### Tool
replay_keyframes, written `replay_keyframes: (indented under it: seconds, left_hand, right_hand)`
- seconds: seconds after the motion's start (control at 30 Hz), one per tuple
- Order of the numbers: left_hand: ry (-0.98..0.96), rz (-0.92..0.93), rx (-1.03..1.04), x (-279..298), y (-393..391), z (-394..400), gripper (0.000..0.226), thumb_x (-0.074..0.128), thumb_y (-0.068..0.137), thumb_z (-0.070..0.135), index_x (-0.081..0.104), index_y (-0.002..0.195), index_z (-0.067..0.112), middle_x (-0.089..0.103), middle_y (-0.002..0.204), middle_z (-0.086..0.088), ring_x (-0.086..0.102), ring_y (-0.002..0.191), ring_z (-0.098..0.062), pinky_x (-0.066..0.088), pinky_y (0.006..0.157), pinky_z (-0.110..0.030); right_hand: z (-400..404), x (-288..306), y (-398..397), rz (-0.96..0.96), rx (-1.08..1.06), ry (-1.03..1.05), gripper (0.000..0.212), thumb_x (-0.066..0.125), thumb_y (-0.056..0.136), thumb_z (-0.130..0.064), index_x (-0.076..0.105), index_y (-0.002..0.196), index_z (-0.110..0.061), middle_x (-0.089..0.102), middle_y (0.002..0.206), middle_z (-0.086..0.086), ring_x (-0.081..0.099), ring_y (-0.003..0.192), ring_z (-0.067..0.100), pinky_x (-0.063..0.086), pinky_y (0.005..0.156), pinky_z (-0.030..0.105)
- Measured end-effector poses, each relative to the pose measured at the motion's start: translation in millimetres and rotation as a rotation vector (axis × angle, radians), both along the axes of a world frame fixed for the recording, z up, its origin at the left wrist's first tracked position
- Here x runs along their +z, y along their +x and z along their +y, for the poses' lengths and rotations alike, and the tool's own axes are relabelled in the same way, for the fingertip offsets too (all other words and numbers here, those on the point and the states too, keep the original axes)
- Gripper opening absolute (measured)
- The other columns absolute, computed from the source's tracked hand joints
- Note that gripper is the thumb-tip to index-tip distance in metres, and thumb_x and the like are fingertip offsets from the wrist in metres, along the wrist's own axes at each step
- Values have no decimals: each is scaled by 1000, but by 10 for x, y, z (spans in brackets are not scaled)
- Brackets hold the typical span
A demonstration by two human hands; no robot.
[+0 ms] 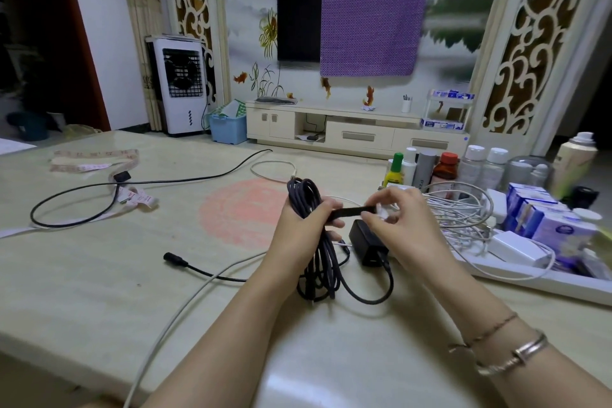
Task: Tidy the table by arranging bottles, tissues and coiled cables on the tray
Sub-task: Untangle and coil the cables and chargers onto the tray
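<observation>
The dark coiled cable bundle (309, 235) with its black power adapter (366, 240) hangs above the pale worktop (132, 275), left hand (298, 232) clamped round the coils. The right hand (397, 225) pinches a black strap (352, 211). Just right, the white tray (530, 278) holds bottles (427, 167), tissue packs (543, 212) and white cables (460, 209).
</observation>
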State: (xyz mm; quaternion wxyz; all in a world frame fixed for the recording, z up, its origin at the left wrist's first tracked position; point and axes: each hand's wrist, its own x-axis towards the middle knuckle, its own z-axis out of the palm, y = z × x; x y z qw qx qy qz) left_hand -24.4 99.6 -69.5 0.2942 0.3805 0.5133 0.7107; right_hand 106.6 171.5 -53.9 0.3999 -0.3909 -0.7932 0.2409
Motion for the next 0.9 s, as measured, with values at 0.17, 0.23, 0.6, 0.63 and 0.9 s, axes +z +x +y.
replay_keyframes:
  seconds: [0.17, 0.23, 0.6, 0.63, 0.9]
  left_hand:
    - [83, -18, 33, 7, 1, 23, 22, 42, 100, 4, 59, 110, -4, 66, 101, -9, 69, 85, -17, 58, 78, -27]
    - [90, -26, 29, 14, 13, 12, 24, 41, 100, 4, 61, 111, -3, 68, 104, -12, 69, 93, -19, 57, 80, -24]
    - [67, 80, 29, 16, 127, -4, 28, 45, 98, 16, 72, 101, 15, 72, 106, 7, 65, 95, -3, 45, 91, -23]
    - [49, 62, 35, 12, 118, -2, 26, 48, 96, 21, 74, 99, 19, 72, 104, 7, 65, 94, -2, 45, 87, -21]
    - [-27, 122, 115, 14, 35, 36, 27, 47, 96, 21, 71, 94, 8, 68, 93, -1, 55, 73, 0, 45, 64, -11]
  right_hand:
    - [-85, -50, -90, 116, 95, -273, 29, 69, 82, -29, 48, 99, -19, 55, 106, -5, 61, 87, 7, 49, 80, 31]
    - [-122, -28, -101, 124, 248, -474, 21, 68, 82, -26, 56, 97, -20, 67, 103, 0, 63, 99, 13, 48, 92, 33]
    - [-310, -77, -246, -116, 722, -525, 11, 59, 86, 0, 60, 92, -9, 64, 88, 10, 59, 82, 15, 46, 78, 30]
    - [-301, -81, -250, -118, 707, -513, 9, 59, 87, -1, 61, 91, -8, 64, 87, 9, 60, 81, 15, 46, 77, 29]
    - [-288, -146, -220, -90, 621, -394, 19, 57, 88, -17, 51, 70, -20, 50, 53, -6, 46, 52, 11, 37, 48, 18]
